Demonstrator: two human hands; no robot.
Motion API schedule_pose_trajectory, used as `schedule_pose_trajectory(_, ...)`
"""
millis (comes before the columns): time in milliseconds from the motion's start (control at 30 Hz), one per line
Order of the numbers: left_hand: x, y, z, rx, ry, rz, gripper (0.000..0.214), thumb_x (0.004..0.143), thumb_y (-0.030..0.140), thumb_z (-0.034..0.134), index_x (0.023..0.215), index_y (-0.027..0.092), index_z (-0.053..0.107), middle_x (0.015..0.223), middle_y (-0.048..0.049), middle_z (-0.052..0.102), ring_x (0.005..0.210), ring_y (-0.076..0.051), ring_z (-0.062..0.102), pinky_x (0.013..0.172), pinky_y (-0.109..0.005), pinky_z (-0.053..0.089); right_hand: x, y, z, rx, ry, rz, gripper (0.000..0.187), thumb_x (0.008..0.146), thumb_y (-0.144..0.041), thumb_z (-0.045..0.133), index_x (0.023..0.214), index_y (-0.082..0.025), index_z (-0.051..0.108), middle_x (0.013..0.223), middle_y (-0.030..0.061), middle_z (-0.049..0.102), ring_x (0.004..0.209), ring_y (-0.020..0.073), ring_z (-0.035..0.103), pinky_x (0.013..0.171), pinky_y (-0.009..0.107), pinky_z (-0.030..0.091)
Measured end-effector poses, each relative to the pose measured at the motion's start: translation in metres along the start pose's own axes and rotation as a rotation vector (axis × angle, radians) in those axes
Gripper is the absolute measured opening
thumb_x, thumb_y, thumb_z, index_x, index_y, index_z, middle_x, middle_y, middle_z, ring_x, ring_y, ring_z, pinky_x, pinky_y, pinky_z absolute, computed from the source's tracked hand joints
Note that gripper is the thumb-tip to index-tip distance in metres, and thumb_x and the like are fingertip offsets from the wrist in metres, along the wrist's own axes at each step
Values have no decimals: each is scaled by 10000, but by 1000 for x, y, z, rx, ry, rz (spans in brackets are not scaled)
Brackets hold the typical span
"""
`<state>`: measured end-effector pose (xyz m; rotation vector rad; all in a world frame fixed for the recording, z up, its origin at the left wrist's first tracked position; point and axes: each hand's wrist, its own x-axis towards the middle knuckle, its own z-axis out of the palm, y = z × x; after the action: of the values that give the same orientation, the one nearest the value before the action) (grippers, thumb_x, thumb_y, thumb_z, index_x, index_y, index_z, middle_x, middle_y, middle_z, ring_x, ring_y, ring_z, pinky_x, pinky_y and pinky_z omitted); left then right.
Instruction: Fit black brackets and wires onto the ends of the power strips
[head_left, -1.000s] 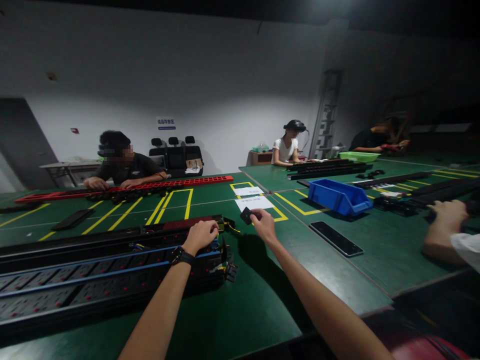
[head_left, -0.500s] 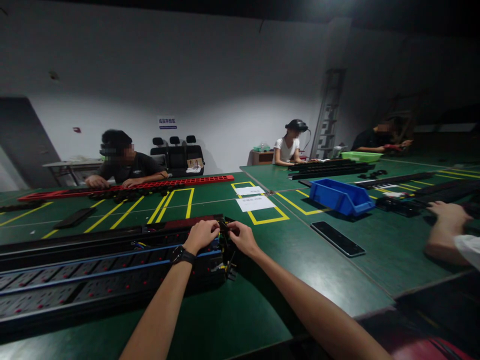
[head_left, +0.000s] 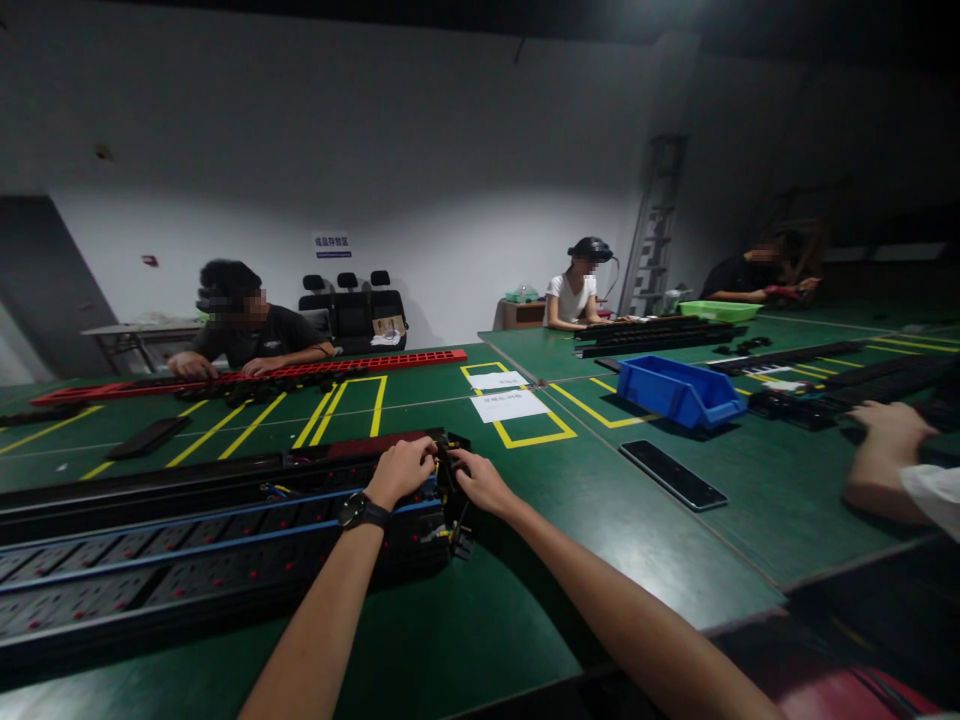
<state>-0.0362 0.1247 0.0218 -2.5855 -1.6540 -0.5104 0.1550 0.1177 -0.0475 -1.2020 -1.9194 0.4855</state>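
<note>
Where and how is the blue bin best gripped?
Likely the near long wall of the blue bin, pinched at its top rim from above with the right hand, the nearer one: the bin stands upright and open-topped, that wall facing the person.

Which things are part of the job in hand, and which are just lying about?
In the job:
black rails, left hand on them
black end piece, right hand at it

Apparently just lying about:
phone-like slab
blue bin
papers
</note>
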Motion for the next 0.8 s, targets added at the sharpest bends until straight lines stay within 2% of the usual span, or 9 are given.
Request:
schedule_pose_trajectory(133,0,-2,-2,-63,41,-53,239,894,291,521,1081,268,668,978,-39,767,883,-212,707,746,-271,483,0,1,2,37,-6,-6,525,829,-74,466,1307,-202,643,1163,75,731,1033,226,661,949,330,494)
schedule_pose_trajectory(367,0,-1,-3,-184,-12,23,165,838,247,560,917,239,704,860,-14,765,813,-174,698,719,-241,464,1,1,-2,83,-88,-57,621,784,-22,392,1326,-177,652,1167,82,738,1046,212,670,968,322,487)
schedule_pose_trajectory(533,-1,-1,-4,-176,-21,61,191,791,215,573,916,247,714,882,-2,766,818,-176,693,723,-240,468,3,3,-1,59,-139,-77,688,753,-15,398,1380,-186,624,1190,77,738,1061,219,668,972,322,489)
schedule_pose_trajectory(800,-2,0,-5,-118,-6,35,222,840,205,513,940,253,705,899,-10,765,847,-181,697,738,-246,466,2,1,3,17,-116,-32,699,743,6,419,1389,-187,605,1232,78,721,1119,221,650,1010,321,463)
